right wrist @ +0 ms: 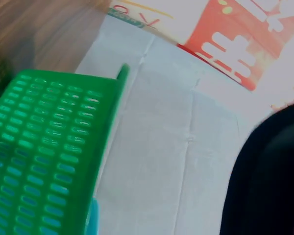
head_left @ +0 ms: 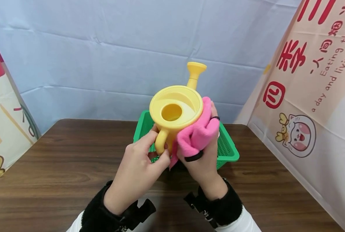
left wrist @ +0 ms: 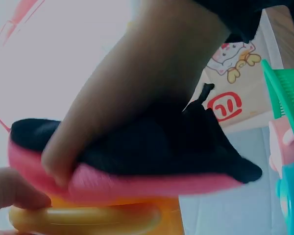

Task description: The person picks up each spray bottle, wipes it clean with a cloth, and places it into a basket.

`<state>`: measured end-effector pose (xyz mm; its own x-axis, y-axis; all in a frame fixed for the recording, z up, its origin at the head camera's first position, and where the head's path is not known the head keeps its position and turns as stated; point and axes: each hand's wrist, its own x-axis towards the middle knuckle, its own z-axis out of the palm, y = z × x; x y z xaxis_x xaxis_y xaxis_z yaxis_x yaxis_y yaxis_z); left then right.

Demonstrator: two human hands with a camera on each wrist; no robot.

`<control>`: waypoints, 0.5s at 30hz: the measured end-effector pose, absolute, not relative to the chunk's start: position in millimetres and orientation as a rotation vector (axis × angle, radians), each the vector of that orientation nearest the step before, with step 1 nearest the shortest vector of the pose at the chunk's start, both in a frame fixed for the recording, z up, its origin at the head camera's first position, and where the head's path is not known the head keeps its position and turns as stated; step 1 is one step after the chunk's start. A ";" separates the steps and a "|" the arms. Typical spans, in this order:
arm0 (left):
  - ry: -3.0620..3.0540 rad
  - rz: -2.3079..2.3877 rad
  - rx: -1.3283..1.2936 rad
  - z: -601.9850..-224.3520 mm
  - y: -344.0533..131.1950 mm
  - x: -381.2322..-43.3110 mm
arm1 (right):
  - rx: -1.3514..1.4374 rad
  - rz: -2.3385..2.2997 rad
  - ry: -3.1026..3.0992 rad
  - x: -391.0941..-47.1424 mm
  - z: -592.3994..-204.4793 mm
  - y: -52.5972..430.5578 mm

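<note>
A yellow toy watering can [head_left: 176, 96] is held up over the green basket, its round top facing me and its spout pointing away. My left hand [head_left: 141, 161] pinches the can's curved handle, seen as a yellow bar at the bottom of the left wrist view. On the can's right side, my right hand [head_left: 207, 167] grips a bunched pink cloth [head_left: 196, 135] with black edging, pressed against the wall of the can. Most of the right fingers are hidden behind the cloth. The left wrist view shows the cloth [left wrist: 112, 188] lying along the can, dark on its near face.
The green slotted basket [head_left: 228, 149] stands on the brown wooden table [head_left: 73, 167] behind my hands. Pink [left wrist: 284, 142] and blue [left wrist: 291, 196] items show by the basket in the left wrist view. Light cloth hangs behind, with printed sheets at both sides.
</note>
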<state>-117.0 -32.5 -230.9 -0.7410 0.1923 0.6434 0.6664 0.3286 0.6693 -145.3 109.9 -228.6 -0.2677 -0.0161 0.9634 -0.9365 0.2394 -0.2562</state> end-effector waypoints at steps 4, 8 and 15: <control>-2.111 -1.497 -0.797 -226.7 -37.4 -113.4 | 0.930 1.517 -1.600 -150.3 -234.8 125.1; -2.120 -1.606 -0.841 -223.4 -41.2 -110.3 | 0.873 1.810 -1.579 -161.8 -243.5 141.0; -2.095 -1.714 -0.848 -222.1 -40.2 -109.5 | 1.046 1.648 -1.554 -160.9 -237.5 136.9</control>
